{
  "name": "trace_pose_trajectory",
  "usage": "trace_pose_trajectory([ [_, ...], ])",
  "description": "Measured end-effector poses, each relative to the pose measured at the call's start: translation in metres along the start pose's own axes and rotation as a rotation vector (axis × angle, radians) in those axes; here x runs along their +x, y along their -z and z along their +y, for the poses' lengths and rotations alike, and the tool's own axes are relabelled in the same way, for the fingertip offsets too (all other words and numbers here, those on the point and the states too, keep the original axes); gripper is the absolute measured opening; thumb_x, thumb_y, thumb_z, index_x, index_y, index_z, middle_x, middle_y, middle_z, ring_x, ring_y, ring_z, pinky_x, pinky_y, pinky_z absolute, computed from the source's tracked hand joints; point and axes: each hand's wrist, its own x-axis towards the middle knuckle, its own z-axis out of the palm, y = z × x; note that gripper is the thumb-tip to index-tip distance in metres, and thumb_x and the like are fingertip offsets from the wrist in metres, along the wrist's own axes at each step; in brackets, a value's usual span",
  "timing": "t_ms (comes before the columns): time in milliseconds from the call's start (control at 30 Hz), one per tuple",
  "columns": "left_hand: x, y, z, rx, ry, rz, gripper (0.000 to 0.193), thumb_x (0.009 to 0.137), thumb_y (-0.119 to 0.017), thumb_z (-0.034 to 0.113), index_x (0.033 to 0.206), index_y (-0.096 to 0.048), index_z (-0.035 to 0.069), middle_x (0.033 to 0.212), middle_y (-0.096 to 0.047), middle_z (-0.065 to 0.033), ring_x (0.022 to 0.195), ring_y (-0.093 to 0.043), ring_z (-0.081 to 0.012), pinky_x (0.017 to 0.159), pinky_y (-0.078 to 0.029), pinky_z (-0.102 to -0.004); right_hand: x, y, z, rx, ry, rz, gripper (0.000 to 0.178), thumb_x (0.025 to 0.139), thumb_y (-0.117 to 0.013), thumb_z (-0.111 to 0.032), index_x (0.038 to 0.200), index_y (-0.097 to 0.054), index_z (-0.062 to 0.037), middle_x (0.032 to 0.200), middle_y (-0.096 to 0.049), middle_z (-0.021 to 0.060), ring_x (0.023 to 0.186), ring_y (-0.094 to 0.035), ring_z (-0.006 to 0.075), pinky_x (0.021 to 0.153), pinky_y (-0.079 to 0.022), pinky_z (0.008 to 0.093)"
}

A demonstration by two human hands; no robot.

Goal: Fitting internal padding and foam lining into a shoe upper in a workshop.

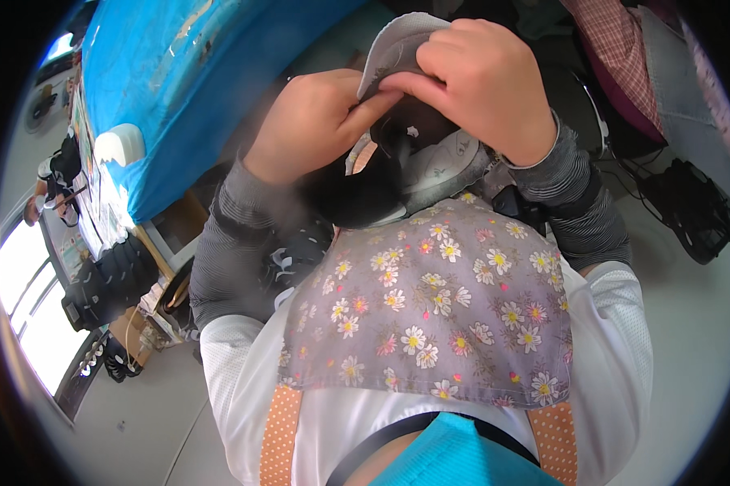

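Note:
A pale grey, curved flat piece (388,50), which looks like a shoe insole or a cut shoe part, is held up between both hands. My left hand (308,121) pinches its lower left edge between thumb and fingers. My right hand (490,89) grips it from the right, fingers folded over its top and thumb along its lower edge. Below the hands, a grey shoe-like piece (444,168) with dark marks rests at my lap. Black material (353,190) lies beside it, its kind unclear. A flowered apron (430,308) covers my front.
A large blue sheet (187,73) drapes over something at the upper left, with a white rounded object (120,146) against it. Several black items (110,279) hang or stand at the left. A black bag-like object (697,211) and cables lie on the floor at the right.

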Motion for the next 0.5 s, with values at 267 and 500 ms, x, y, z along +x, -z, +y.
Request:
trace_pose_trajectory([
  [267, -0.027, 0.028, 0.010, -0.209, 0.311, 0.647, 0.041, 0.098, -0.055, 0.028, 0.069, -0.056, -0.001, 0.055, -0.039, 0.0061, 0.052, -0.029, -0.0049, 0.048, -0.022, -0.0263, 0.004, 0.018, 0.003, 0.262, -0.155, 0.532, 0.019, 0.082, -0.065, -0.005, 0.098, -0.061, 0.0028, 0.091, -0.062, 0.0200, 0.076, -0.061, 0.0251, 0.069, -0.048, 0.0321],
  [500, -0.047, 0.014, -0.006, 0.582, 0.137, 1.008, 0.048, 0.090, -0.054, -0.003, 0.136, -0.044, 0.005, 0.075, -0.059, -0.0084, 0.051, -0.049, -0.0169, 0.051, -0.039, -0.0283, -0.026, -0.009, -0.002, 0.627, -0.477, 0.098, 0.067, 0.082, -0.073, -0.022, 0.132, -0.038, 0.0040, 0.122, -0.053, 0.0127, 0.111, -0.053, 0.0189, 0.095, -0.042, 0.0323],
])
